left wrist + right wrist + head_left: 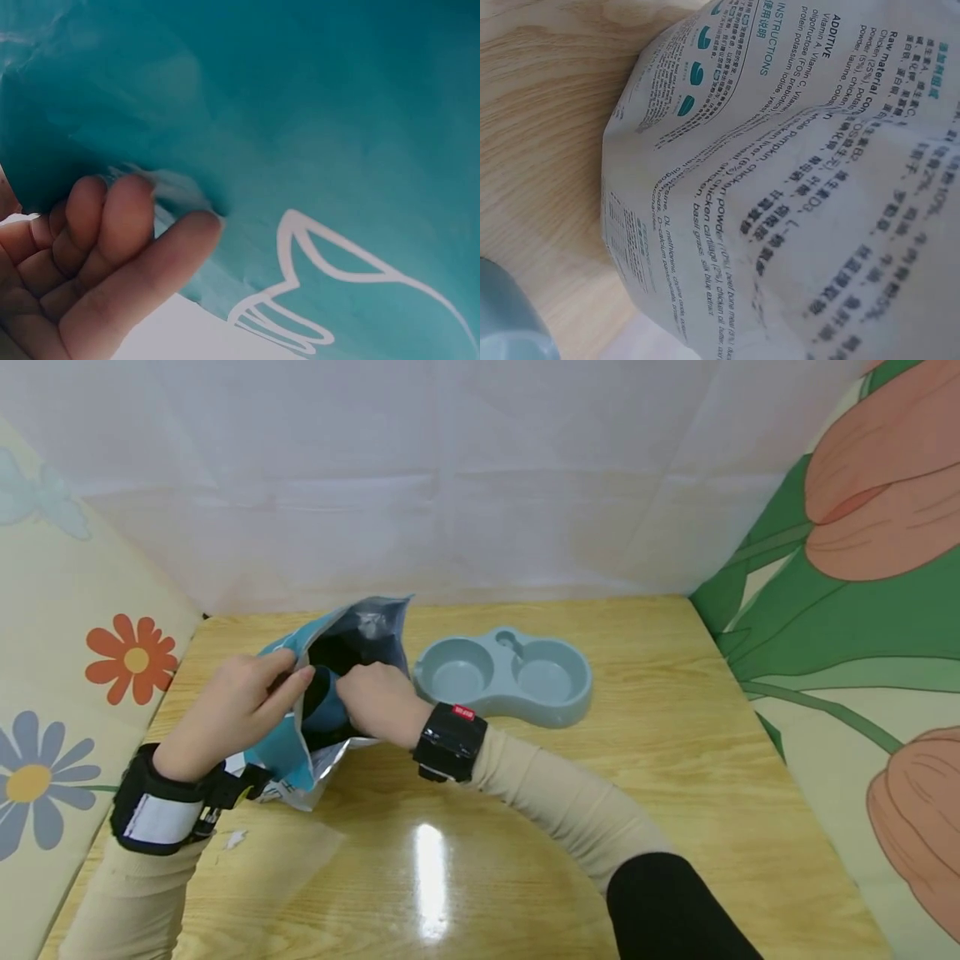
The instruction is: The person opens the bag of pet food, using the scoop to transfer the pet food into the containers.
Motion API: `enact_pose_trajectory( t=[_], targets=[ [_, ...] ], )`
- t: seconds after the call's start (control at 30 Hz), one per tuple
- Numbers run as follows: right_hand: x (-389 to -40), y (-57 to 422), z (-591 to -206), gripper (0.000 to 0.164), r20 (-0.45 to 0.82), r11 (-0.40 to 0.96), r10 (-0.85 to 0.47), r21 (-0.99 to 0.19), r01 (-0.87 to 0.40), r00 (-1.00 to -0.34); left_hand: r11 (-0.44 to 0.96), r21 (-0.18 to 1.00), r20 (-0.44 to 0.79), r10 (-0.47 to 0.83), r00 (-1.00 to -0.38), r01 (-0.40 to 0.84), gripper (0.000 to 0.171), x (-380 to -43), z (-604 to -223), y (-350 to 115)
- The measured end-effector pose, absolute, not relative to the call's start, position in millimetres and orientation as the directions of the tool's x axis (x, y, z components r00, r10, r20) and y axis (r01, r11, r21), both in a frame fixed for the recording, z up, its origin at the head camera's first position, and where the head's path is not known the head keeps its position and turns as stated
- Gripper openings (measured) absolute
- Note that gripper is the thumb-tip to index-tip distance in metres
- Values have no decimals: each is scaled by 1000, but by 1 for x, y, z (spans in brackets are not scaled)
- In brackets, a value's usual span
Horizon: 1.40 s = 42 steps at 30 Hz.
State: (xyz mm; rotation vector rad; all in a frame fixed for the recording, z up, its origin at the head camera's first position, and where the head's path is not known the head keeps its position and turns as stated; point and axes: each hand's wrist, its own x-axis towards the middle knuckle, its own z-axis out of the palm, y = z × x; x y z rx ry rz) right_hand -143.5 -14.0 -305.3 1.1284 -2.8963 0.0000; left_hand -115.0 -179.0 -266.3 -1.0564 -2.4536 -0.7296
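Observation:
A teal-and-white pet food bag (279, 745) stands with its mouth gaping, silvery inside. At its left edge my left hand (228, 706) pinches the rim between thumb and fingers; the left wrist view shows curled fingers (124, 225) against the teal side, which bears a white line drawing. My right hand (386, 702) reaches into the mouth and grips a blue scoop (327, 710), partly hidden by the bag and the hand. Printed text covers the white back of the bag (705, 187) in the right wrist view, where the hand itself does not show.
A grey-blue double pet bowl (506, 697) sits just right of the bag on the wooden table (637, 760). Its edge (514, 315) shows low in the right wrist view. A small white scrap (236, 839) lies near the left wrist. Painted panels flank the table; white cloth hangs behind.

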Motion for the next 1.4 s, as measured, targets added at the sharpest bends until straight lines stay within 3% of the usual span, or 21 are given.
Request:
enact_pose_trajectory(
  t=[0.33, 0.77, 1.17, 1.4],
  targets=[
    [-140, -3, -298, 16, 92, 766, -639, -23, -643, -764, 593, 315, 519, 546, -657, 741, 34, -117, -268, -178],
    [-129, 10, -294, 21, 172, 757, -647, 28, -653, -743, 590, 335, 514, 539, -667, 735, 33, -117, -268, -179],
    [-119, 30, -281, 20, 143, 772, -624, -38, -635, -768, 610, 335, 499, 531, -684, 718, 31, -114, -264, -182],
    [-112, 44, -291, 19, 251, 770, -606, -55, -636, -755, 605, 334, 504, 534, -680, 723, 31, -113, -264, -184]
  ],
)
